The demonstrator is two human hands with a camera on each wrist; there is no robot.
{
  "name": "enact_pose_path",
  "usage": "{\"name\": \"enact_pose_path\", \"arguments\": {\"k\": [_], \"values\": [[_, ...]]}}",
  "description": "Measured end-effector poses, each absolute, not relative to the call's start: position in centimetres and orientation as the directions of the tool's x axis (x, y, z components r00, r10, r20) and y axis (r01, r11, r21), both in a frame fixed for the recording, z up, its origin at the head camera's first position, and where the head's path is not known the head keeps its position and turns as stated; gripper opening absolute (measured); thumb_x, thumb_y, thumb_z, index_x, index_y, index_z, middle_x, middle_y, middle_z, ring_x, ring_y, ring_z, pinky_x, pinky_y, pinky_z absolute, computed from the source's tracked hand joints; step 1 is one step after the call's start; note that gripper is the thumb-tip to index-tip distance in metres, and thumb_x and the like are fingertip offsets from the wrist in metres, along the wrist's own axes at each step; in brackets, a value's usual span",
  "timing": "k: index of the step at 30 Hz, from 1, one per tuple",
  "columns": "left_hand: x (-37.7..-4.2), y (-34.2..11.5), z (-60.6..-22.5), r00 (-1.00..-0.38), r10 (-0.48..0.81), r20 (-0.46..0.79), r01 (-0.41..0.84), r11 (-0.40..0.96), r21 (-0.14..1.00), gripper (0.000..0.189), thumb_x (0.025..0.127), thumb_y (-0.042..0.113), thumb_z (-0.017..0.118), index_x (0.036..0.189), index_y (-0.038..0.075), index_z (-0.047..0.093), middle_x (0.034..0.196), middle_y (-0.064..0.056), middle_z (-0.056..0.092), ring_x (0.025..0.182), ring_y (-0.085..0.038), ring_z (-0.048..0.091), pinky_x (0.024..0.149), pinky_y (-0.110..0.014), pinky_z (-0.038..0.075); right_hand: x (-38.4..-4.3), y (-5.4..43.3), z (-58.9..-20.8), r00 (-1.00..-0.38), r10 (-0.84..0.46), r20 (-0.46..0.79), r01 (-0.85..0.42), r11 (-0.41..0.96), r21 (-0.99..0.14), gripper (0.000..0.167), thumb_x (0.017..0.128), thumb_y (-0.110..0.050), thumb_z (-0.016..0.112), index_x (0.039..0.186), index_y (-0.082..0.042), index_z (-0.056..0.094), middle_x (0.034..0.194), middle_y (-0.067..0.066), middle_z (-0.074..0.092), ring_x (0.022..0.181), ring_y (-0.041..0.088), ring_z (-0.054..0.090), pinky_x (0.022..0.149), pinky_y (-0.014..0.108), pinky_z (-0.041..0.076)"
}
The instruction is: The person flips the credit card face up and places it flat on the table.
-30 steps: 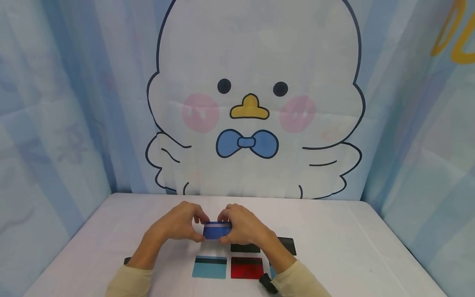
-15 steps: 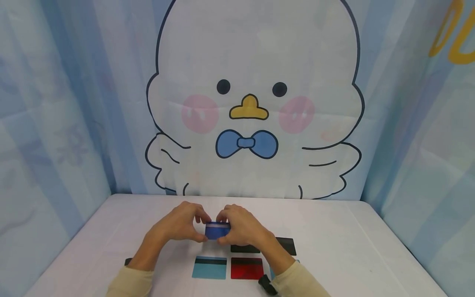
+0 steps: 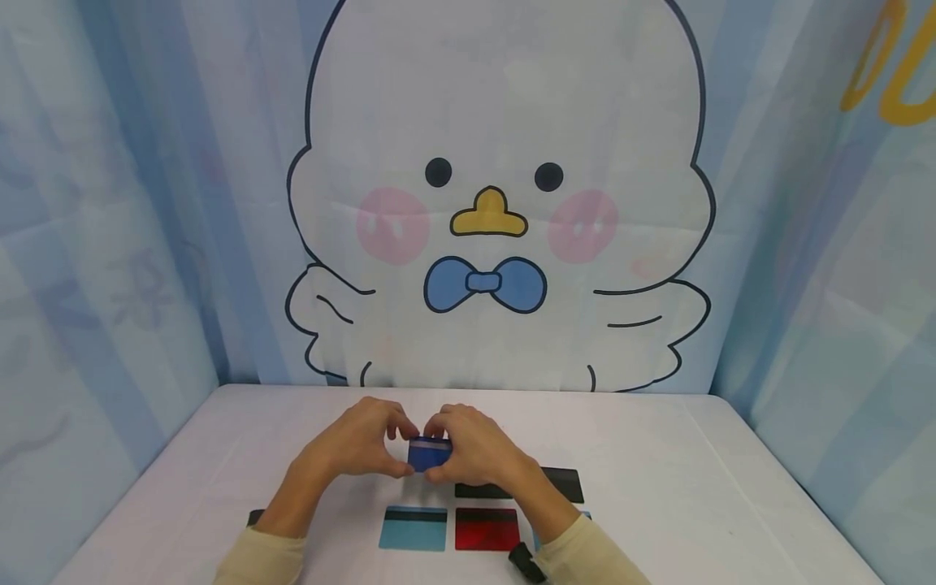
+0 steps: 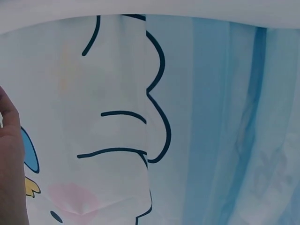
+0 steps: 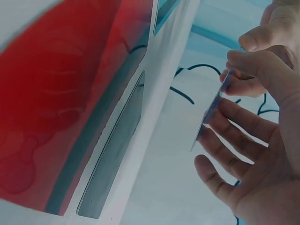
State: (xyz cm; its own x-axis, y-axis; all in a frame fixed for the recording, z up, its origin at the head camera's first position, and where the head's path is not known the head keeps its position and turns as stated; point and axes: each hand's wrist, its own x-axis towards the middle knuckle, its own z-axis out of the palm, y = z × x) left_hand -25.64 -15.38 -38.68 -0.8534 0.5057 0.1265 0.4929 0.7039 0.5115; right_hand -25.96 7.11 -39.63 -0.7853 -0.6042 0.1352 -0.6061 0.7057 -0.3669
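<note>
A dark blue card (image 3: 430, 457) with a pale stripe along its top stands tilted up above the table, between both hands. My left hand (image 3: 361, 439) pinches its left end, thumb below and fingers above. On the other end, my right hand (image 3: 475, 445) pinches the card in the same manner. The right wrist view shows the card (image 5: 213, 108) nearly edge-on, the right hand (image 5: 258, 154) with its fingers behind it. Only a sliver of the left hand (image 4: 10, 159) enters the left wrist view, and the card is out of sight there.
On the white table (image 3: 658, 487) lie a light blue card (image 3: 413, 530) and a red card (image 3: 486, 531), both black-striped. Black cards (image 3: 565, 484) lie behind, partly under the right arm. Another light blue card (image 3: 537, 538) is mostly hidden by that forearm. A printed curtain (image 3: 497, 341) hangs behind.
Both hands have drawn slightly closer together, so less of the blue card shows between them. The cards on the table have not moved.
</note>
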Motion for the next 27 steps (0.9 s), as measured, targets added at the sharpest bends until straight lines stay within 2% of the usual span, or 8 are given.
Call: {"name": "enact_pose_path", "arguments": {"k": [6, 12, 20, 23, 27], "values": [[-25.7, -15.9, -38.4, -0.841, 0.523, 0.136, 0.506, 0.674, 0.538, 0.040, 0.073, 0.030, 0.095, 0.109, 0.017, 0.082, 0.097, 0.009, 0.073, 0.093, -0.015, 0.062, 0.076, -0.028, 0.053, -26.1, 7.3, -39.6, -0.797, -0.592, 0.120, -0.580, 0.693, -0.428, 0.045, 0.079, -0.039, 0.089, 0.116, -0.017, 0.074, 0.102, -0.007, 0.070, 0.096, 0.011, 0.061, 0.078, 0.024, 0.056], [-25.7, -16.5, -38.3, -0.844, 0.516, 0.145, 0.500, 0.660, 0.562, 0.044, 0.074, 0.037, 0.095, 0.112, 0.019, 0.080, 0.103, 0.003, 0.076, 0.096, -0.018, 0.063, 0.080, -0.031, 0.053, -26.3, 7.3, -39.5, -0.810, -0.579, 0.095, -0.544, 0.682, -0.489, 0.046, 0.080, -0.039, 0.088, 0.117, -0.017, 0.073, 0.100, -0.006, 0.071, 0.090, 0.010, 0.063, 0.074, 0.021, 0.055], [-25.7, -16.9, -38.2, -0.848, 0.512, 0.132, 0.478, 0.636, 0.606, 0.045, 0.075, 0.037, 0.094, 0.114, 0.019, 0.079, 0.106, -0.002, 0.076, 0.099, -0.020, 0.064, 0.088, -0.049, 0.056, -26.6, 7.3, -39.6, -0.794, -0.602, 0.086, -0.543, 0.638, -0.546, 0.044, 0.081, -0.034, 0.088, 0.117, -0.015, 0.071, 0.099, -0.005, 0.071, 0.092, 0.012, 0.066, 0.075, 0.020, 0.055], [-25.8, -17.1, -38.3, -0.849, 0.513, 0.129, 0.474, 0.630, 0.615, 0.045, 0.076, 0.037, 0.093, 0.114, 0.019, 0.079, 0.107, -0.003, 0.076, 0.100, -0.019, 0.065, 0.089, -0.050, 0.056, -26.5, 7.4, -39.7, -0.787, -0.609, 0.096, -0.550, 0.623, -0.557, 0.044, 0.082, -0.034, 0.087, 0.118, -0.015, 0.070, 0.100, -0.005, 0.071, 0.092, 0.012, 0.066, 0.076, 0.020, 0.055], [-26.1, -17.3, -38.5, -0.849, 0.511, 0.132, 0.475, 0.630, 0.615, 0.044, 0.078, 0.037, 0.092, 0.115, 0.018, 0.078, 0.106, -0.001, 0.077, 0.100, -0.018, 0.065, 0.089, -0.045, 0.055, -26.5, 7.4, -39.7, -0.785, -0.609, 0.117, -0.554, 0.604, -0.573, 0.046, 0.082, -0.032, 0.087, 0.120, -0.015, 0.067, 0.103, -0.002, 0.071, 0.095, 0.016, 0.067, 0.077, 0.020, 0.056]]}}
